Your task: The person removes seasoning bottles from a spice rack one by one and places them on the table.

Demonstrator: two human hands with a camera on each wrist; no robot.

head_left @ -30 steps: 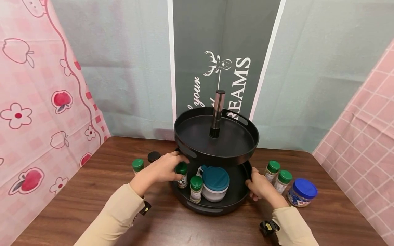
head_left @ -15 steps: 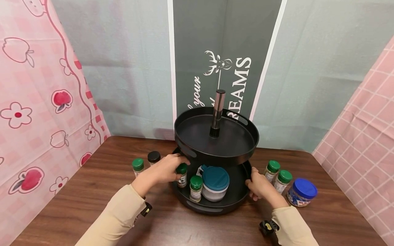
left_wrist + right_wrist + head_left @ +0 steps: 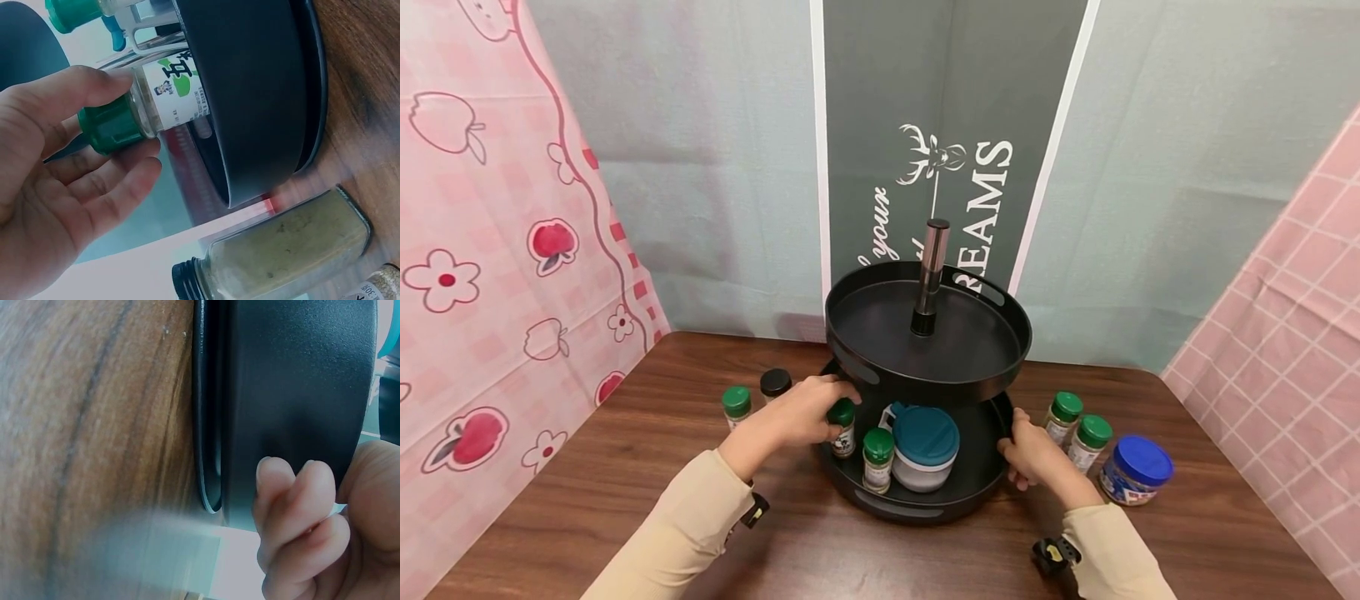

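Note:
My left hand (image 3: 801, 412) holds a green-capped spice jar (image 3: 844, 439) that stands at the left of the black two-tier tray's lower tier (image 3: 917, 513). The left wrist view shows thumb and fingers around the jar's green cap (image 3: 112, 127), its white label visible. On the lower tier's right side, my right hand (image 3: 1033, 452) grips the rim, thumb inside and curled fingers against the outer wall (image 3: 300, 381). Beside the held jar are another green-capped spice jar (image 3: 877, 461) and a white tub with a teal lid (image 3: 927, 437).
The upper tier (image 3: 880, 333) with its metal post (image 3: 932, 267) overhangs the lower one. Left on the wooden table stand a green-capped jar (image 3: 737, 403) and a black-capped jar (image 3: 775, 383). Right are two green-capped jars (image 3: 1064, 410) (image 3: 1088, 442) and a blue-lidded jar (image 3: 1137, 470).
The left hand and the spice jar it holds have shifted very slightly. The right hand keeps its grip on the rim, and the tray has not visibly moved.

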